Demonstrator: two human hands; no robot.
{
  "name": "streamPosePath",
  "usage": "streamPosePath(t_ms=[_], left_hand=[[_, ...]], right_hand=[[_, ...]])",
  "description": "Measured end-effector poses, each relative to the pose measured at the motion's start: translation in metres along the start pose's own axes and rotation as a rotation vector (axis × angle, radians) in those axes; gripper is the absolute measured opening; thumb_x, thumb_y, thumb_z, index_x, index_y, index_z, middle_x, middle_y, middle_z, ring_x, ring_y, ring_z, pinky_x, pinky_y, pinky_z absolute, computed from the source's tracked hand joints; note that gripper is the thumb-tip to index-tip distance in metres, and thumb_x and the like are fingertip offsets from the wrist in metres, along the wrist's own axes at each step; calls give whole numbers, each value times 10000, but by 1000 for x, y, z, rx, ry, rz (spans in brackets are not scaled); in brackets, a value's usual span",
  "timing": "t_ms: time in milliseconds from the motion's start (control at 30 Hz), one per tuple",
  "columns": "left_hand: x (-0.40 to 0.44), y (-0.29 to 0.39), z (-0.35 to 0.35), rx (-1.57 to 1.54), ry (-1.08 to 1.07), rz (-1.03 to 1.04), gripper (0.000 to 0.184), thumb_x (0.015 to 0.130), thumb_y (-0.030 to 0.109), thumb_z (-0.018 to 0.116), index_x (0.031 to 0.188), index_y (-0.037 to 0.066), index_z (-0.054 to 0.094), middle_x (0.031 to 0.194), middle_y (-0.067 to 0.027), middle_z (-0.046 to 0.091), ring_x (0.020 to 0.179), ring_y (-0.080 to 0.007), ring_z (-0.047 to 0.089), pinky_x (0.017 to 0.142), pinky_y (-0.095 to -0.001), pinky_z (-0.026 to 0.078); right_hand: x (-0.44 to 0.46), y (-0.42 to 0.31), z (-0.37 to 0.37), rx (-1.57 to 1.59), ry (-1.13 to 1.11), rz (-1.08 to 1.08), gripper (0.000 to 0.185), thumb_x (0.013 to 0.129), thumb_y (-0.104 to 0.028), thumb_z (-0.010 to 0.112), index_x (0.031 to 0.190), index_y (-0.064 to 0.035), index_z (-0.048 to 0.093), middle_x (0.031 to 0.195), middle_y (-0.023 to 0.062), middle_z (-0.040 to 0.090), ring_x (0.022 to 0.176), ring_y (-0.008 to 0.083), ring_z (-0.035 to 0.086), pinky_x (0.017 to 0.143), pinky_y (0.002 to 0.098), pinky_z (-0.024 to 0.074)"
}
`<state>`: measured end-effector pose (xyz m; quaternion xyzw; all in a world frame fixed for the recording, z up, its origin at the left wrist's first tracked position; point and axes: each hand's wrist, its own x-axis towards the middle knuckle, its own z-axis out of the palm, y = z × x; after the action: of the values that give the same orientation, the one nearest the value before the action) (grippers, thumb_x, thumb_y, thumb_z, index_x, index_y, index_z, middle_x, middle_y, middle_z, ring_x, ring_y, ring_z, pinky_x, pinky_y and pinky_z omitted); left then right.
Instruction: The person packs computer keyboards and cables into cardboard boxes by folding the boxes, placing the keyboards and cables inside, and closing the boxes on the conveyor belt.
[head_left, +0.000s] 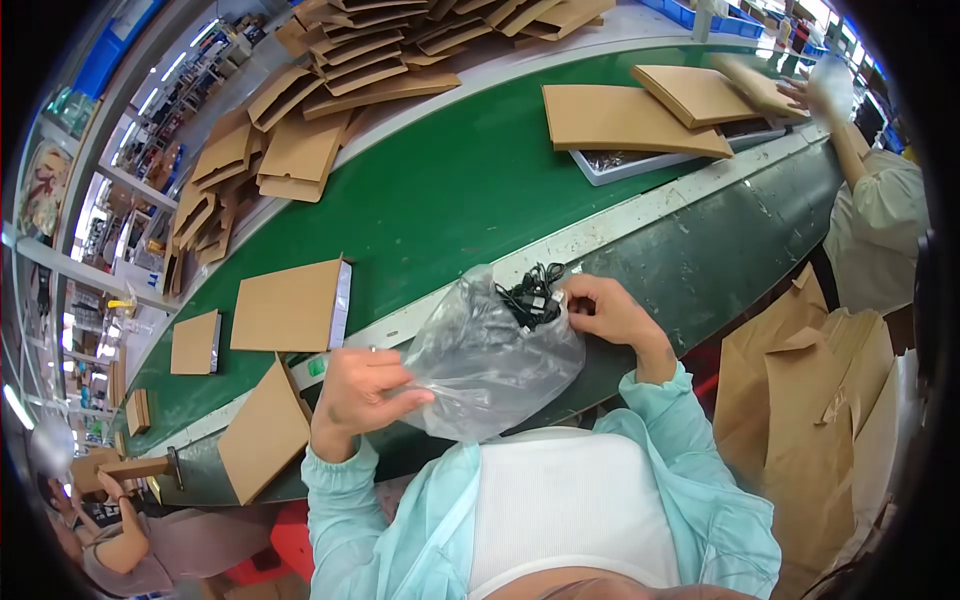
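Observation:
A clear plastic bag point(500, 375) lies at the near edge of the green conveyor, in front of my chest. Black coiled cables point(533, 298) with light plugs show at its upper right opening. My left hand point(368, 392) pinches the bag's left side between thumb and fingers. At the bag's right rim, my right hand point(608, 312) has its fingers closed beside the cables; whether they grip the rim or a cable end is too small to tell.
Flat brown boxes point(290, 305) lie on the green belt point(420, 180) to the left. A pile of cartons point(300, 150) stands beyond it. Boxes on a white tray point(620, 170) are at upper right, near a co-worker's hand. Another person is at lower left; brown paper sacks point(810, 400) stand right.

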<state>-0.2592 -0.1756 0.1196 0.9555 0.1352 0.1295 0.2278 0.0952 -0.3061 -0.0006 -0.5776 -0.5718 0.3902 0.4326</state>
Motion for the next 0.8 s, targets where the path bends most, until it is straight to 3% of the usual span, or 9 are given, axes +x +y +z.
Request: streamPosePath(t_ms=[100, 200, 333, 400, 500, 567, 600, 733, 800], left_hand=[[-32, -11, 19, 214, -185, -330, 306, 724, 326, 806, 706, 47, 682, 750, -97, 605, 657, -295, 588, 558, -421, 427], [-55, -30, 29, 180, -316, -584, 296, 710, 279, 815, 892, 65, 723, 928, -127, 640, 880, -329, 612, 732, -441, 473], [-44, -6, -4, 0, -358, -291, 622, 729, 190, 802, 1303, 86, 588, 1156, -161, 632, 1108, -372, 565, 948, -428, 467], [-20, 10, -17, -16, -187, -177, 590, 744, 188, 794, 1282, 55, 594, 1195, -163, 619, 1140, -362, 559, 972, -425, 458], [14, 6, -6, -38, -70, -83, 672, 808, 279, 759, 1384, 45, 504, 1391, -209, 481, 1291, -398, 450, 1077, -464, 382], [42, 6, 20, 112, 46, -47, 762, 817, 338, 754, 1453, 61, 440, 1494, -231, 385, 1377, -423, 361, 1114, -492, 341], [49, -4, 34, 91, -26, -35, 889, 823, 438, 739, 1523, 77, 325, 1571, -247, 239, 1451, -456, 203, 1149, -542, 268], [63, -10, 82, 123, -171, -38, 928, 808, 494, 744, 1527, 84, 326, 1566, -275, 218, 1456, -523, 125, 1125, -604, 275], [58, -22, 99, 18, -108, 14, 945, 799, 497, 752, 1532, 93, 315, 1565, -276, 208, 1431, -562, 117, 1139, -623, 248]], right_hand=[[0, -8, -1, -107, -90, -181, 189, 789, -61, 734, 969, -27, 685, 916, 85, 660, 802, 215, 630, 707, 306, 504], [2, -15, 3, -312, -206, -302, 221, 790, -121, 755, 984, -31, 705, 970, 108, 673, 884, 272, 653, 769, 357, 521], [-3, -40, 0, -388, -332, -148, 299, 771, -130, 772, 1046, -28, 714, 1022, 139, 695, 964, 313, 665, 849, 386, 526], [-2, -71, -14, -298, -408, 90, 378, 745, -98, 787, 1109, -38, 704, 1052, 149, 707, 999, 300, 668, 888, 380, 523], [6, -80, -54, -356, -115, 164, 431, 716, -60, 792, 1136, -43, 696, 1035, 151, 718, 990, 292, 676, 891, 379, 527], [23, -59, -90, -717, 333, 7, 459, 697, -51, 788, 1144, -48, 684, 1046, 141, 700, 1024, 320, 654, 913, 389, 521], [36, -50, -111, -929, 488, 56, 432, 736, -63, 755, 1160, -70, 671, 1089, 121, 685, 1077, 325, 629, 927, 403, 502], [74, 39, -192, -1438, 938, 53, 333, 836, -81, 605, 1165, -119, 641, 1145, 72, 625, 1139, 303, 574, 954, 426, 453], [80, 53, -207, -1469, 926, -57, 315, 844, -93, 557, 1144, -131, 645, 1129, 58, 612, 1104, 283, 576, 950, 429, 444]])
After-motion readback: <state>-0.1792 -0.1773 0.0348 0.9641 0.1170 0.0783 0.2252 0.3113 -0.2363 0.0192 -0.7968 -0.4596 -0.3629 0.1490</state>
